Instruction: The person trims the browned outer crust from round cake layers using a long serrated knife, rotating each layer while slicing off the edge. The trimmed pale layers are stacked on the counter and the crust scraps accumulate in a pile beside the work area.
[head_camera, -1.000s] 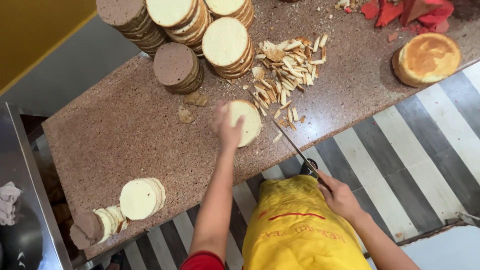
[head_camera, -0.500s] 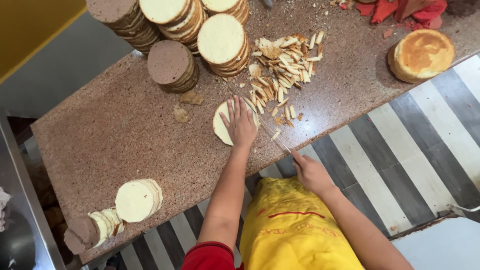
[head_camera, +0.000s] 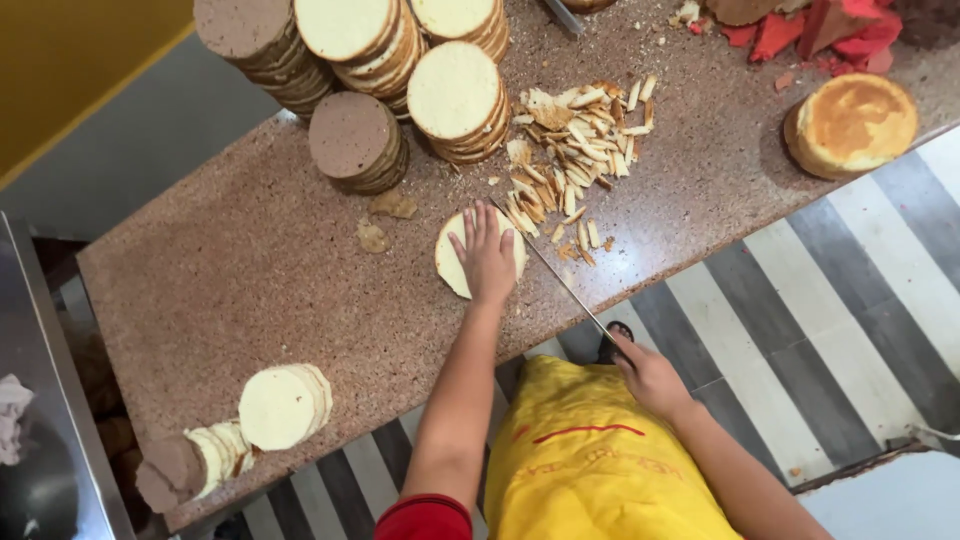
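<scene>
A speckled brown stone surface (head_camera: 250, 290) stands over a grey-and-white striped floor (head_camera: 800, 300). The left hand (head_camera: 487, 255) presses spread on a pale cake round (head_camera: 452, 262); the right hand (head_camera: 648, 375) grips a long knife (head_camera: 560, 285) beside it.

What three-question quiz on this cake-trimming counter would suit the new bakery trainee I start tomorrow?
1. True or false: the left hand presses flat on a pale round cake layer.
2. What does the right hand hold?
A. a long knife
B. a rolling pin
C. a whisk
3. The pile of cut crust strips lies between the cake stacks and the golden whole ____.

Key: 1 true; 2 A; 3 cake.
</scene>
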